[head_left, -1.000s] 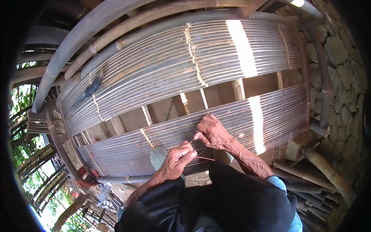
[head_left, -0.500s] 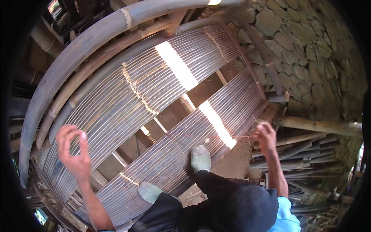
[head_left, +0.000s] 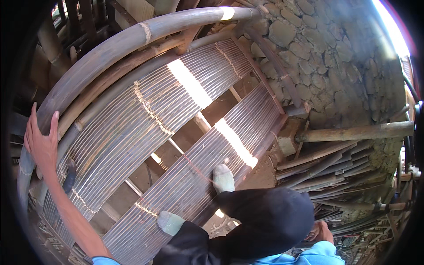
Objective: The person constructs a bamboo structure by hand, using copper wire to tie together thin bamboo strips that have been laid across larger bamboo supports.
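I stand on a slatted bamboo panel, both socked feet on its near strip: the left foot low down, the right foot further along, close to the strip's outer edge. Beyond that edge the ground drops to bare dirt and a small block, then a pile of loose bamboo slats lying below a thick horizontal pole. A stone wall closes off the far right. Between the two slatted strips runs an open gap crossed by a few wooden rungs, with dark space under it. A thin red cord runs across the near strip towards my right foot.

My left hand is stretched far out to the side, arm nearly straight, the palm flat on the big curved bamboo pole that rims the frame; the fingers are spread and extended, pressing rather than wrapping around it. My right hand sits low beside my hip, mostly hidden behind my dark trousers and blue sleeve, so I cannot tell whether its fingers are closed or loose, or whether they hold anything. The far left and lower corners are dark and warped, hard to read.
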`<action>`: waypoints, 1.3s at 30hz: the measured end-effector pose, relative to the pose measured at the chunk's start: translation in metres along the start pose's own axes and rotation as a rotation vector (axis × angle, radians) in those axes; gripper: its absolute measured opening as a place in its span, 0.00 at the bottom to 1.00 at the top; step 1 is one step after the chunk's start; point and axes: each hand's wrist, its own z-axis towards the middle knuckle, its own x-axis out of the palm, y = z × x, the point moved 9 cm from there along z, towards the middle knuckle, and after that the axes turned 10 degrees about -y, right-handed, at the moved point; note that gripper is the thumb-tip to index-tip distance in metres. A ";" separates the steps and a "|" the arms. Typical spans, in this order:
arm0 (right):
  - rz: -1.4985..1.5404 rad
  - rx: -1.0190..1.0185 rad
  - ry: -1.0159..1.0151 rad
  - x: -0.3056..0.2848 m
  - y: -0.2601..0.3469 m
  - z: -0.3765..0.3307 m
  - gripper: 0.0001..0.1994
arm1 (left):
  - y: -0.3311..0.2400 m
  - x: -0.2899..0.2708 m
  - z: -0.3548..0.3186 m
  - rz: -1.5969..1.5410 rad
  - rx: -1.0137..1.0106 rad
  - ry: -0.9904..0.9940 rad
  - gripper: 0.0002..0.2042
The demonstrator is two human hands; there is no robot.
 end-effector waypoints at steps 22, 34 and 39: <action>0.035 -1.796 -0.453 0.057 0.786 -0.242 0.31 | 0.015 0.025 0.001 0.151 -0.049 0.355 0.40; 0.060 -1.824 -0.332 0.081 0.822 -0.203 0.29 | -0.102 -0.023 0.011 0.222 -0.111 0.677 0.25; 0.509 -1.833 -0.328 0.056 0.768 -0.224 0.30 | -0.272 0.000 -0.001 -0.027 0.210 0.919 0.14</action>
